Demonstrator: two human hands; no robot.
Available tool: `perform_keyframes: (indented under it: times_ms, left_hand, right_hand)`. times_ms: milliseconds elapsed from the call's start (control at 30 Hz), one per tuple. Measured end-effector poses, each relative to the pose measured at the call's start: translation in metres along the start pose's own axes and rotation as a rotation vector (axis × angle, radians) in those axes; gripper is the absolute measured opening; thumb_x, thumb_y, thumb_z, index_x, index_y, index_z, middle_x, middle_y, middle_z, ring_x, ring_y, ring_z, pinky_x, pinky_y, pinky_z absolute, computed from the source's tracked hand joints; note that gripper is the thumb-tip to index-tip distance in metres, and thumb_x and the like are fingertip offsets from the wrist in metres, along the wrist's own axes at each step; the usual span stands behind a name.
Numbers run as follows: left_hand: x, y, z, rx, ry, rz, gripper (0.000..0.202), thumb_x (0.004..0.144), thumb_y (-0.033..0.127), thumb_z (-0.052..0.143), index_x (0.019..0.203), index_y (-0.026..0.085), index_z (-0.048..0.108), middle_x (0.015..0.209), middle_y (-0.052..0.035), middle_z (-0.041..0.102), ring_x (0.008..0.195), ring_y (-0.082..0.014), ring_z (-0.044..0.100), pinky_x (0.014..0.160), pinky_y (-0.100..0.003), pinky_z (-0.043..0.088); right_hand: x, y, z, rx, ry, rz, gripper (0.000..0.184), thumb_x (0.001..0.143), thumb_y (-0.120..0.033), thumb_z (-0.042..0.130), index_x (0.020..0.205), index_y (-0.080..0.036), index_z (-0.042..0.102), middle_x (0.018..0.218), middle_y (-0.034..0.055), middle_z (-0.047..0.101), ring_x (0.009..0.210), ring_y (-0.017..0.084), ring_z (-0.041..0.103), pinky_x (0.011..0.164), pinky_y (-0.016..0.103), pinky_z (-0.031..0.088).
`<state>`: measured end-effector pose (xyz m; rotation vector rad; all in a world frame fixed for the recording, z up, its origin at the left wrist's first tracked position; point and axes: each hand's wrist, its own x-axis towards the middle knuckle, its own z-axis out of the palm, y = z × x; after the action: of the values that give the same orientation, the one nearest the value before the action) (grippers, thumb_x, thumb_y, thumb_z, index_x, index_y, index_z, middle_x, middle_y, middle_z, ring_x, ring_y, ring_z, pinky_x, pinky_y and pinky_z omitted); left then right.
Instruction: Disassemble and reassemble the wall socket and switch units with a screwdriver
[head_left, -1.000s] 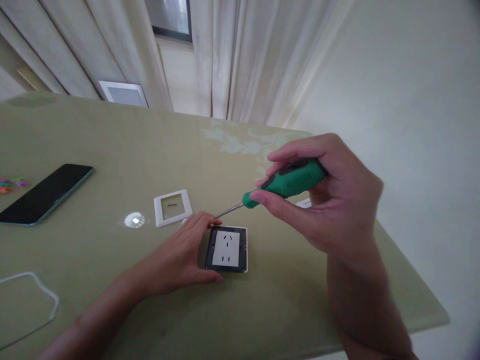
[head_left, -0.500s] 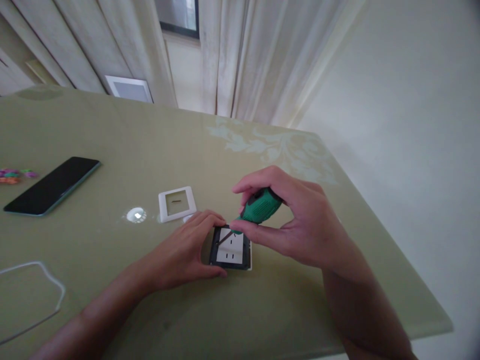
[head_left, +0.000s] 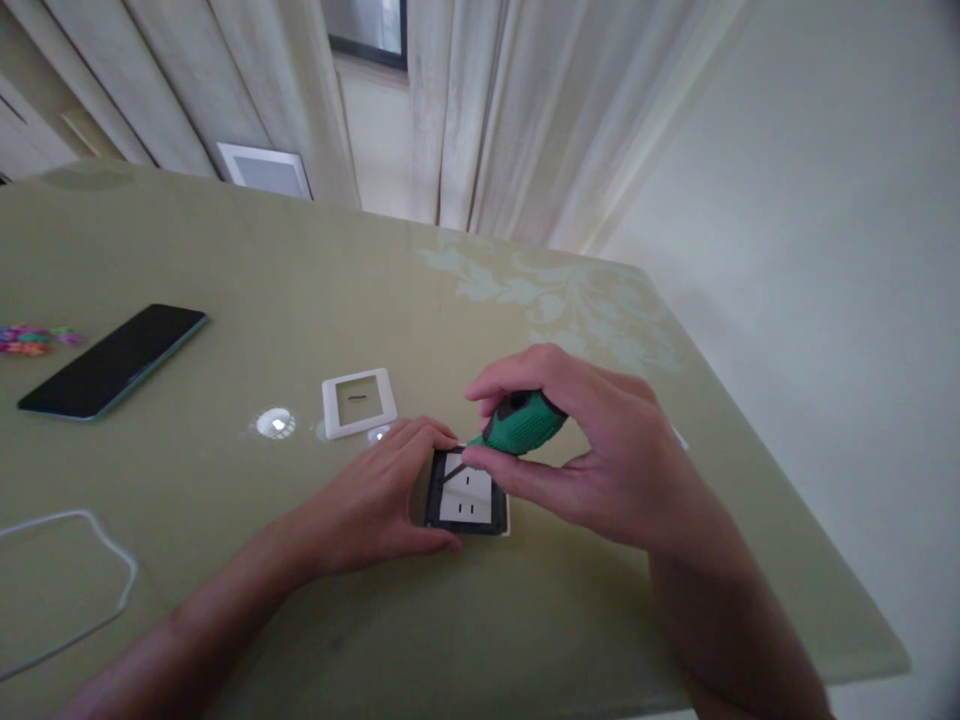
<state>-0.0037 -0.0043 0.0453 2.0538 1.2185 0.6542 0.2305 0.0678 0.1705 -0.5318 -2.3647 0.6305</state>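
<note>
A wall socket (head_left: pixel 466 497) with a white face and dark surround lies on the table, face up. My left hand (head_left: pixel 382 490) grips it by its left side, thumb at the near edge and fingers at the far edge. Above its right part, my right hand (head_left: pixel 577 430) is closed around the green and black handle of a screwdriver (head_left: pixel 523 424). The screwdriver's shaft slants down to the left, and its tip meets the dark left border of the socket. My right fingers cover the socket's far right corner.
A white square frame (head_left: pixel 360 403) lies just beyond my left hand. Farther left are a black phone (head_left: pixel 112 362) and small colourful pieces (head_left: pixel 34 340). A white cable (head_left: pixel 112 545) curves at the near left. The table's right edge (head_left: pixel 772 455) runs along the wall.
The whole view has shifted slightly. The screwdriver stays against the socket's left border, its handle turned a little in my right fingers. My left hand keeps its hold.
</note>
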Motion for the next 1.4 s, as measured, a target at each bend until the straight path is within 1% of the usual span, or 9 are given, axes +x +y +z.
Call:
perform_keyframes:
  times_ms: [200,333,567,667,767,867,1000,1133,1400]
  left_hand:
    - [-0.002,0.001,0.004,0.042,0.04,-0.002,0.058,0.087,0.037,0.085,0.133,0.031,0.051,0.134,-0.0044,0.066,0.123,-0.0332,0.066,0.103,-0.049,0.057]
    - [-0.002,0.002,0.008,0.034,0.037,-0.034,0.052,0.086,0.041,0.084,0.128,0.031,0.056,0.13,-0.0039,0.07,0.122,-0.0358,0.069,0.103,-0.052,0.059]
    - [0.001,0.005,0.009,0.01,0.024,-0.028,0.045,0.089,0.043,0.082,0.125,0.028,0.06,0.133,-0.0055,0.071,0.124,-0.0355,0.069,0.104,-0.052,0.06]
    - [0.001,0.004,0.01,0.014,0.039,-0.031,0.047,0.087,0.044,0.084,0.123,0.028,0.06,0.132,-0.0065,0.07,0.124,-0.0369,0.069,0.103,-0.053,0.06]
    - [0.001,0.003,0.011,0.015,0.082,-0.027,0.055,0.084,0.045,0.087,0.127,0.029,0.057,0.134,-0.0063,0.068,0.123,-0.0353,0.068,0.103,-0.052,0.059]
    - [0.0,0.003,0.012,0.001,0.087,-0.009,0.052,0.086,0.045,0.086,0.126,0.03,0.056,0.132,-0.0047,0.068,0.121,-0.0332,0.067,0.101,-0.049,0.059]
    - [0.002,0.002,0.015,-0.032,0.072,-0.011,0.048,0.084,0.047,0.088,0.12,0.03,0.06,0.132,-0.0062,0.067,0.122,-0.0345,0.065,0.103,-0.052,0.059]
    - [0.003,0.002,0.015,-0.037,0.091,-0.005,0.056,0.085,0.049,0.089,0.127,0.028,0.057,0.131,-0.0085,0.064,0.122,-0.0349,0.063,0.104,-0.055,0.058]
    - [0.002,0.006,0.007,-0.052,0.061,0.036,0.055,0.085,0.035,0.087,0.132,0.034,0.056,0.137,-0.0034,0.065,0.129,-0.0327,0.062,0.11,-0.053,0.057]
  right_hand:
    - [-0.004,-0.011,-0.001,0.013,-0.127,-0.02,0.025,0.101,-0.019,0.075,0.124,-0.024,0.068,0.11,0.0026,0.079,0.097,0.016,0.074,0.083,0.027,0.058]
    - [-0.005,-0.015,-0.001,0.01,-0.129,-0.031,0.023,0.103,-0.018,0.069,0.124,-0.027,0.068,0.112,0.0025,0.08,0.1,0.018,0.075,0.083,0.029,0.059]
    - [-0.006,-0.018,-0.001,0.034,-0.152,-0.061,0.024,0.103,-0.013,0.067,0.124,-0.025,0.069,0.115,0.0041,0.08,0.106,0.019,0.075,0.089,0.031,0.06]
    - [-0.006,-0.019,-0.002,-0.007,-0.145,-0.033,0.022,0.104,-0.018,0.07,0.124,-0.024,0.069,0.115,0.0042,0.08,0.103,0.019,0.075,0.087,0.031,0.06]
    - [-0.007,-0.019,-0.003,-0.056,-0.118,0.001,0.022,0.102,-0.027,0.076,0.123,-0.023,0.07,0.11,0.004,0.08,0.097,0.018,0.075,0.083,0.03,0.059]
    - [-0.008,-0.018,-0.002,-0.063,-0.083,0.001,0.022,0.101,-0.033,0.079,0.119,-0.023,0.07,0.104,0.0036,0.08,0.09,0.019,0.075,0.077,0.031,0.058]
    - [-0.007,-0.011,0.003,-0.089,-0.025,-0.061,0.02,0.096,-0.031,0.084,0.107,-0.024,0.068,0.094,0.0021,0.078,0.081,0.019,0.072,0.071,0.032,0.054]
    - [-0.006,-0.005,0.007,-0.121,0.039,-0.129,0.023,0.094,-0.033,0.086,0.099,-0.024,0.066,0.085,0.0008,0.075,0.076,0.018,0.069,0.067,0.032,0.052]
    - [-0.005,-0.004,0.004,-0.106,0.005,-0.142,0.02,0.096,-0.029,0.084,0.104,-0.023,0.066,0.088,0.0005,0.075,0.077,0.016,0.067,0.067,0.029,0.05]
